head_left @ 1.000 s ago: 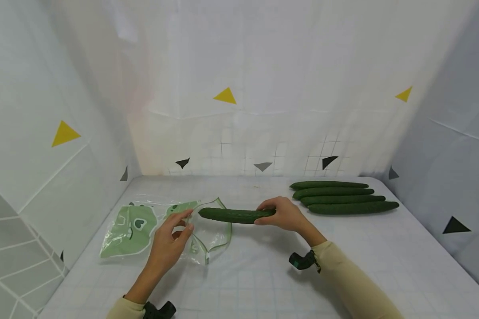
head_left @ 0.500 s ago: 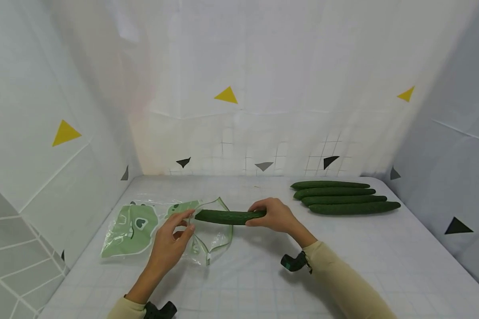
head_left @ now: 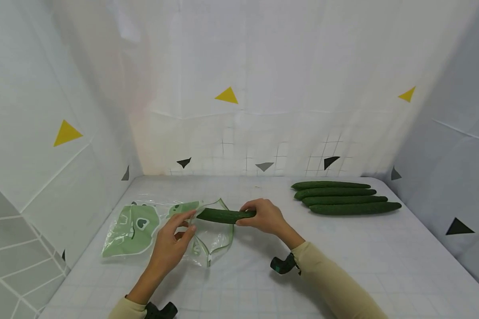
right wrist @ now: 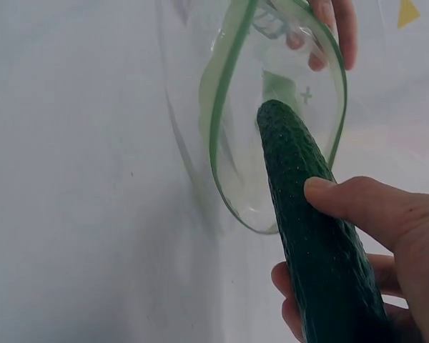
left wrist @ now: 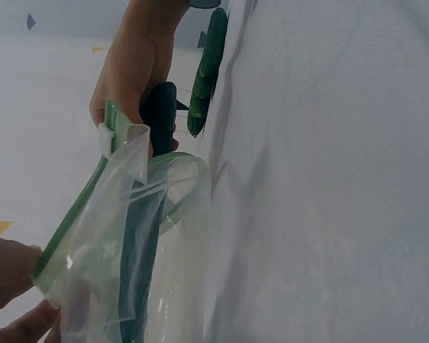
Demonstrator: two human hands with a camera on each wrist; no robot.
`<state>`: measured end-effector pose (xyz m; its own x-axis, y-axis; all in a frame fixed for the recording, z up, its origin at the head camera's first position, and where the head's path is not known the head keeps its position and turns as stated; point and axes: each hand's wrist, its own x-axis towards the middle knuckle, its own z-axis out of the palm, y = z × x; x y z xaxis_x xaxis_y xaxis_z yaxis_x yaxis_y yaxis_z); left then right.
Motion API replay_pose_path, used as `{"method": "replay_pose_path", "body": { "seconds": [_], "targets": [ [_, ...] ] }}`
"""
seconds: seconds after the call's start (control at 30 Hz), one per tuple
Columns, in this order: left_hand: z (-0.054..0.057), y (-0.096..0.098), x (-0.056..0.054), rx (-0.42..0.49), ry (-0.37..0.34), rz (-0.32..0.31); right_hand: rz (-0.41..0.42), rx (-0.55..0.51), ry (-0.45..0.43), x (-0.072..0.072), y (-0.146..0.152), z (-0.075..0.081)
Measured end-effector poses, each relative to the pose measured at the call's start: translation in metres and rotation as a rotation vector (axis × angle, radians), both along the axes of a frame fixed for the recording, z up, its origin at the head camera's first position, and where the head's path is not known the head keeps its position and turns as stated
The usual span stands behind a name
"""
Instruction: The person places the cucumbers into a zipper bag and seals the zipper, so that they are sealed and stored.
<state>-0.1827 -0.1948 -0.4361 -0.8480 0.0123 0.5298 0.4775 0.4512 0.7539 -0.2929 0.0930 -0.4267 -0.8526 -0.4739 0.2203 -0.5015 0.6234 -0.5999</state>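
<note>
- White sheeting [head_left: 303, 57] with yellow triangles [head_left: 227, 95] backs the pale worktop [head_left: 255, 279] I'm viewing.
- On the clear bag [head_left: 214, 237] I make out green print [right wrist: 279, 86] and a plus mark [right wrist: 306, 95]; any lettering is too small for me to read.
- Dark green and bumpy, the cucumber [head_left: 222, 215] has its tip inside the bag.
- Right grip [head_left: 265, 216] clasps the cucumber; left grip [head_left: 170, 243] pinches the bag's green rim [right wrist: 219, 114].
- Four more cucumbers [head_left: 343, 200] lie side by side, far right.

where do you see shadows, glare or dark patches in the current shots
Head: soft shadows on the table beside both arms; left wrist: dim overall, whitish glints on the bag; right wrist: the near end of the cucumber fades into dark.
</note>
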Motion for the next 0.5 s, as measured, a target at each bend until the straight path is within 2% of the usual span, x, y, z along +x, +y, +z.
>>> {"method": "replay_pose_path", "body": {
  "seconds": [0.5],
  "targets": [
    [-0.001, 0.001, 0.0, -0.005, -0.004, -0.012, -0.045, 0.037, 0.057, 0.006, -0.03, -0.006]
  ]
}}
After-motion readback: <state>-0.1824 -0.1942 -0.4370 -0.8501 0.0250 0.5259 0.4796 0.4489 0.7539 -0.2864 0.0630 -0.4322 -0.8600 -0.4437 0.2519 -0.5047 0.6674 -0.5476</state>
